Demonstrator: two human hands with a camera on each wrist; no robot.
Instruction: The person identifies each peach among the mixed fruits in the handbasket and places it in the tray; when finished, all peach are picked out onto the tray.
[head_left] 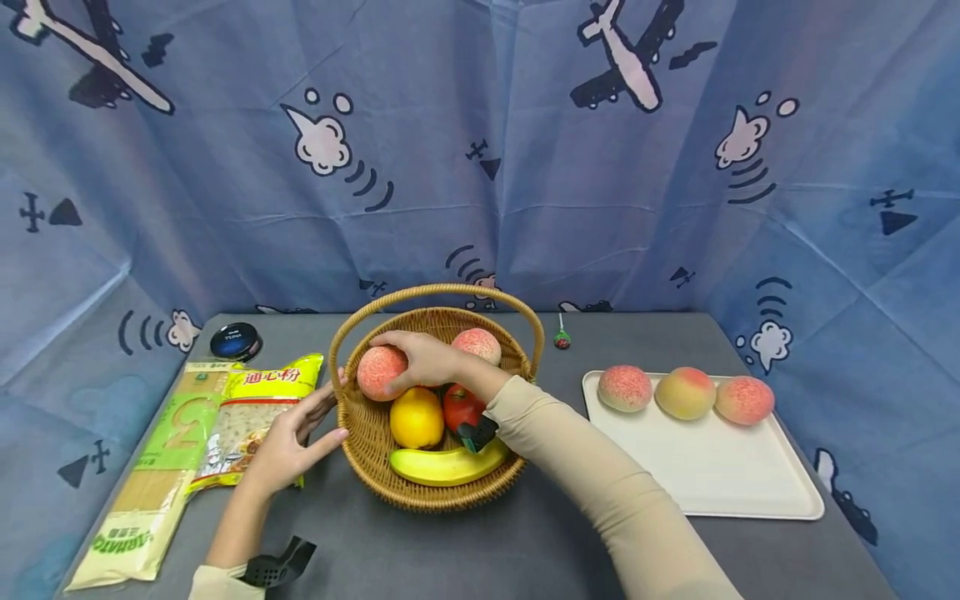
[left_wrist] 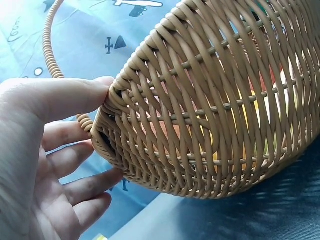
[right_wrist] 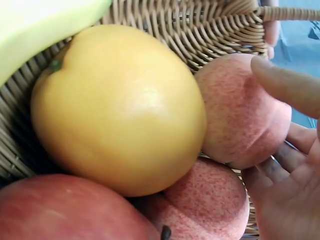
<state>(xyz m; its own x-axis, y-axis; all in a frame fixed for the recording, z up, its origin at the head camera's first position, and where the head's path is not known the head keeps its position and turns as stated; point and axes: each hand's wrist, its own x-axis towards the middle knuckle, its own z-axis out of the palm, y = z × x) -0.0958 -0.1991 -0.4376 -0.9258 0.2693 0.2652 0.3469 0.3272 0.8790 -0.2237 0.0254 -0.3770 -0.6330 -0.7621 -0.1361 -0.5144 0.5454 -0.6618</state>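
A wicker basket [head_left: 435, 498] with an arched handle stands mid-table. My right hand [head_left: 427, 360] reaches inside and grips a pink peach [head_left: 381, 375] at the left, thumb on one side and fingers on the other. Around it lie an orange [head_left: 417, 418], a red apple-like fruit [head_left: 462, 407], a banana [head_left: 444, 467] and another peach [head_left: 477, 343]. My left hand [head_left: 288, 446] touches the basket's left end by the handle's base. In the left wrist view, its thumb rests on the woven rim [left_wrist: 150, 55], with the other fingers extended and spread.
A white tray [head_left: 720, 479] at the right bears three peach-like fruits [head_left: 685, 393] along its back edge. A lollipop [head_left: 562, 337] lies behind. To the left are a long noodle pack [head_left: 161, 450], a macaroni bag [head_left: 258, 408] and a round dark case [head_left: 235, 342].
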